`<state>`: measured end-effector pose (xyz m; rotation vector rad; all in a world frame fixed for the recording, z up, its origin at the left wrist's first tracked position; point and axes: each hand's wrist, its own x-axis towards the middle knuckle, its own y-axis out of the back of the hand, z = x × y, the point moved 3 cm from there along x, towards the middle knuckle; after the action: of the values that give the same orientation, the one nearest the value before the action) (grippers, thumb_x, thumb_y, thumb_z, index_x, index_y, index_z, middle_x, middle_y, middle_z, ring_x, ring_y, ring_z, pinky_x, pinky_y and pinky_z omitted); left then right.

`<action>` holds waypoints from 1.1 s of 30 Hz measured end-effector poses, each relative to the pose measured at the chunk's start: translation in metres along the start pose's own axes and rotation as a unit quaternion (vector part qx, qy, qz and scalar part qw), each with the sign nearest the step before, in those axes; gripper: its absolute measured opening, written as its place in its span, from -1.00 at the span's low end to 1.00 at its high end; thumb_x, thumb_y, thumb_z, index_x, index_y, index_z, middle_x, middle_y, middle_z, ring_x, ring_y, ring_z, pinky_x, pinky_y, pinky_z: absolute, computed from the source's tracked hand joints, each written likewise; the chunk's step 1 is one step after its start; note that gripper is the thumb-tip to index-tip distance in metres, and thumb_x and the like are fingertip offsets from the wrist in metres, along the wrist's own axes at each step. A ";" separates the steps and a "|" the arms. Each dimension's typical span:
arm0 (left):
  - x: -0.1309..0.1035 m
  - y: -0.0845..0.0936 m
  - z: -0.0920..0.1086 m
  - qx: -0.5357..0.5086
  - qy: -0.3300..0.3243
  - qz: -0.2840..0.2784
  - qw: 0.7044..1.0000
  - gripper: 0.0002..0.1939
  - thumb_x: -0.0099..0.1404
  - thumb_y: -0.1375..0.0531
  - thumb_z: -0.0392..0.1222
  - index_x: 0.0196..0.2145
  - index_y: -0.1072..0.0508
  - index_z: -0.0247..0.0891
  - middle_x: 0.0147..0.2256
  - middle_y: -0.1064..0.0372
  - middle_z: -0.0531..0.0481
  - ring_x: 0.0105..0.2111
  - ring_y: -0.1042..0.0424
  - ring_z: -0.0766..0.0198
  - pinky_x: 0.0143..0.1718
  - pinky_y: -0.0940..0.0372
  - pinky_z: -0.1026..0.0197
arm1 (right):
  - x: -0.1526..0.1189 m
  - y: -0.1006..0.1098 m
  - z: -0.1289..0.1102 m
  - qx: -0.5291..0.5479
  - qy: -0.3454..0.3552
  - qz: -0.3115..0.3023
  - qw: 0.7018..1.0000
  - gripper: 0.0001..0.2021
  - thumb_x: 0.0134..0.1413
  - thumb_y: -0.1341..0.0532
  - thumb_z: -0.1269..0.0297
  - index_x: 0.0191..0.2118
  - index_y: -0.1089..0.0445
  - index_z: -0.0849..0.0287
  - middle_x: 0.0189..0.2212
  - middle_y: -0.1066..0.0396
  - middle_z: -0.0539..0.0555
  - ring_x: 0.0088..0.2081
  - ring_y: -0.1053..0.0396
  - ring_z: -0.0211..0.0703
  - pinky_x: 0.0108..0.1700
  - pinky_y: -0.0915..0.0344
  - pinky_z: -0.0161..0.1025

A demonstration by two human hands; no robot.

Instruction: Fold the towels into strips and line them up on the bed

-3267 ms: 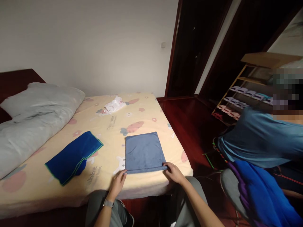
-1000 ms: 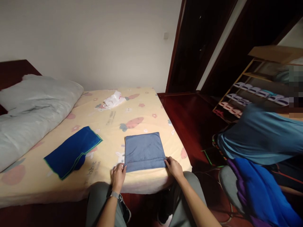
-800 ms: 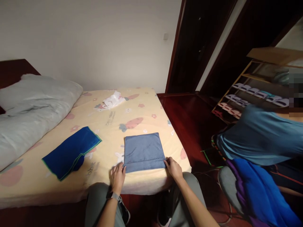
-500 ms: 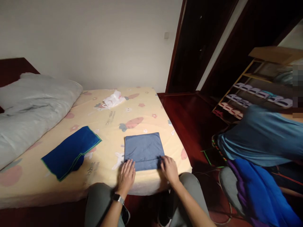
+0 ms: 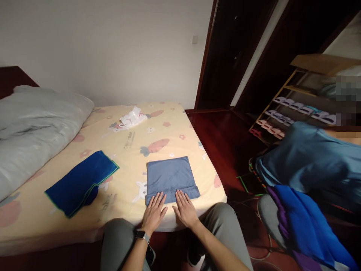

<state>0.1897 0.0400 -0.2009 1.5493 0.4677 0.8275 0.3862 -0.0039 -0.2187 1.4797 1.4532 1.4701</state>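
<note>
A folded grey-blue cloth (image 5: 170, 175) lies on the bed's patterned yellow sheet (image 5: 124, 192), close to the near edge. Along its near side runs a narrow folded strip. My left hand (image 5: 155, 210) rests flat on the left part of that strip, fingers stretched forward. Flat on the middle of the same strip is my right hand (image 5: 185, 209), its fingers also straight. Neither hand grips anything. Farther left, a darker blue cloth (image 5: 81, 184) with green edging lies folded at a slant.
A crumpled white plastic bag (image 5: 132, 117) sits farther back on the bed. A grey quilt (image 5: 42, 120) fills the left side. To the right, a person in a blue top (image 5: 299, 162) is near a shoe rack (image 5: 299, 107), with blue fabric (image 5: 307, 222) in front.
My right hand has moved left from the cloth's right corner to the middle of the strip, its fingers now flattened. My left hand has shifted slightly on the cloth. The view has turned slightly right.
</note>
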 end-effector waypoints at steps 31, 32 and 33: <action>0.013 -0.003 0.029 -0.012 0.003 0.028 1.000 -0.27 0.41 0.06 -0.24 0.44 0.28 -0.30 0.41 0.10 -0.12 0.39 0.05 0.14 0.38 0.02 -0.01 | 0.021 0.010 -0.028 0.052 0.016 -0.005 0.999 -0.38 0.41 0.07 0.07 0.45 0.14 0.24 0.42 0.11 0.16 0.43 0.14 0.01 0.41 0.09 0.06; 0.012 -0.007 0.027 -0.014 0.003 0.024 1.000 -0.26 0.40 0.05 -0.23 0.44 0.27 -0.29 0.41 0.09 -0.13 0.39 0.04 0.14 0.38 0.01 -0.01 | 0.023 0.005 -0.033 0.054 0.017 -0.012 0.998 -0.38 0.41 0.07 0.06 0.44 0.11 0.26 0.41 0.08 0.17 0.42 0.12 0.01 0.41 0.08 0.05; 0.010 -0.011 0.022 -0.018 0.004 0.019 1.000 -0.27 0.41 0.04 -0.20 0.44 0.26 -0.28 0.40 0.07 -0.14 0.39 0.02 0.14 0.37 0.00 -0.02 | 0.024 0.001 -0.034 0.055 0.016 -0.018 0.998 -0.37 0.41 0.06 0.05 0.44 0.10 0.27 0.40 0.06 0.18 0.42 0.11 0.01 0.40 0.07 0.05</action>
<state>0.2140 0.0338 -0.2085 1.5266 0.4276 0.8669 0.3495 0.0093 -0.2036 1.4932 1.5950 1.4194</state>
